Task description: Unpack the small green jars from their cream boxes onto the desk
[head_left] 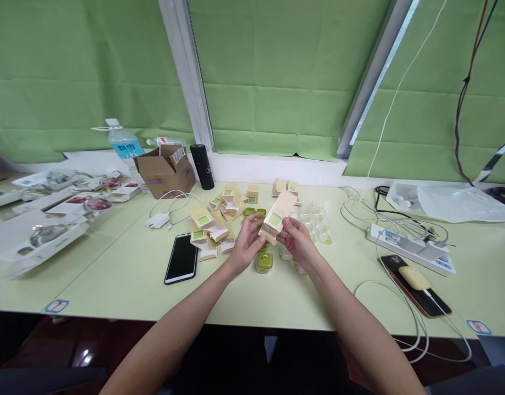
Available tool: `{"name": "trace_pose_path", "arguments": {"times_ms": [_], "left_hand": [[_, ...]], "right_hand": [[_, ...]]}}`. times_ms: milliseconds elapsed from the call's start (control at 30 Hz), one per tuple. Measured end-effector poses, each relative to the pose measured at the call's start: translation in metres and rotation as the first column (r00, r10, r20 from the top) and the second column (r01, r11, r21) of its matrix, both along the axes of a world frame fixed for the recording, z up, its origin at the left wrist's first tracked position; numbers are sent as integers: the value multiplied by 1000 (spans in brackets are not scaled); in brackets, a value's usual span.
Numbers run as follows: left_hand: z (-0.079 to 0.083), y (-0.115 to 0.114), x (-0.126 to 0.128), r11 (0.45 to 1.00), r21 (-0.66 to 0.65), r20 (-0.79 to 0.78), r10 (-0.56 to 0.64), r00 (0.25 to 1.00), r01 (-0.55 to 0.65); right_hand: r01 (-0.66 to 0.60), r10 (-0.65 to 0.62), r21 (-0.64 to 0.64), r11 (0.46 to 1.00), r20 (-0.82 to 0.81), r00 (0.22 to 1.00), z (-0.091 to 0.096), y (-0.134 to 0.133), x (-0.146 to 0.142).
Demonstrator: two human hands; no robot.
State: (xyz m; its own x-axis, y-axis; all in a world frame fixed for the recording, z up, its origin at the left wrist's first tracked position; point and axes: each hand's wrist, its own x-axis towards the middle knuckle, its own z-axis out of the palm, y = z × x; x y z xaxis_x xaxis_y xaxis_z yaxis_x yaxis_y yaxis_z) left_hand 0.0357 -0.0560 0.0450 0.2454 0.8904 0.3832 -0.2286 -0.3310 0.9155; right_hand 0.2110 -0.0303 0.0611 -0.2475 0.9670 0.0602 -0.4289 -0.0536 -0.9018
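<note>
Both hands hold one small tan carton with a green window, tilted, above the table's middle. My left hand grips its lower left end, fingers curled. My right hand pinches its lower right side. Just below the hands a small green-lidded clear container sits on the table. A pile of similar tan cartons lies to the left, and more cartons lie behind. Several clear cups with yellow contents stand to the right of the held carton.
A black phone lies left of the hands. Behind are a brown cardboard box, a black tumbler, a water bottle and a white charger. At right lie a power strip with cables and another phone.
</note>
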Motion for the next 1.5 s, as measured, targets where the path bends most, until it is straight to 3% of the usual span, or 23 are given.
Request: {"name": "trace_pose_path", "arguments": {"times_ms": [167,367,567,667,833,967,1100,1333,1500], "left_hand": [[0,0,5,987,24,-78,163,983,-162],[-3,-2,7,900,247,-266,420,868,-359],[-10,-2,2,748,545,-359,616,701,-378],[-11,-2,1,717,589,-358,645,675,-373],[-8,-1,3,778,457,-370,607,703,-432],[-5,0,5,830,297,-302,550,778,-472],[-2,0,6,880,213,-240,468,850,-425],[-2,-2,7,923,158,-254,382,889,-351],[-3,1,6,971,15,-127,239,963,-239]], "right_hand": [[45,-45,15,999,1,999,-1,-2,-3],[39,-39,29,999,10,999,0,-4,-4],[39,-41,50,998,24,999,-1,-2,-5],[30,-30,42,999,9,999,-4,-1,-6],[-2,2,13,1000,-51,999,-6,-3,-9],[-55,56,33,998,-29,998,-3,-6,-11],[-60,61,20,998,-29,998,-1,-6,-8],[30,-30,-40,999,-5,1000,0,-6,-3],[83,-83,-36,996,0,997,-1,-6,-3]]}}
